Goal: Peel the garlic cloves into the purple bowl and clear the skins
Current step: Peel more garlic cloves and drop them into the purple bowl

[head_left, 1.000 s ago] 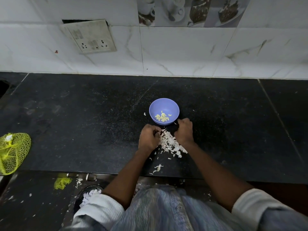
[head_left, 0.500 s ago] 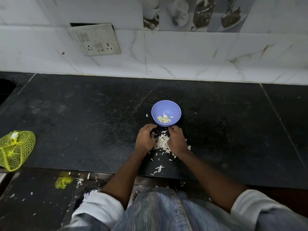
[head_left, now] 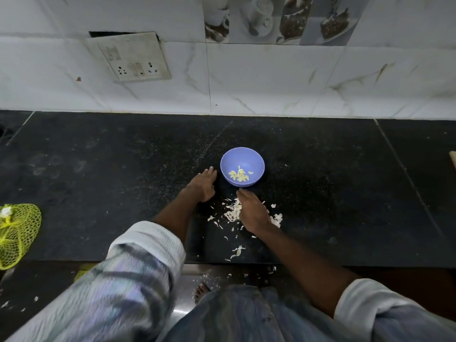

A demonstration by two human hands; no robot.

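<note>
Garlic skins [head_left: 233, 213] heaped against the inner side of right hand [head_left: 251, 212] — fingers straight, flat on black counter [head_left: 123, 193]. Left hand [head_left: 203, 186] open, palm down, just left of purple bowl [head_left: 256, 164] — peeled cloves [head_left: 238, 176] inside, just beyond right fingertips.

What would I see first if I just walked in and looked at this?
Probably the purple bowl in the middle of the black counter, with peeled garlic cloves inside. Just in front of it lies a heap of white garlic skins, with the right hand on them and the left hand flat beside the bowl.
</note>
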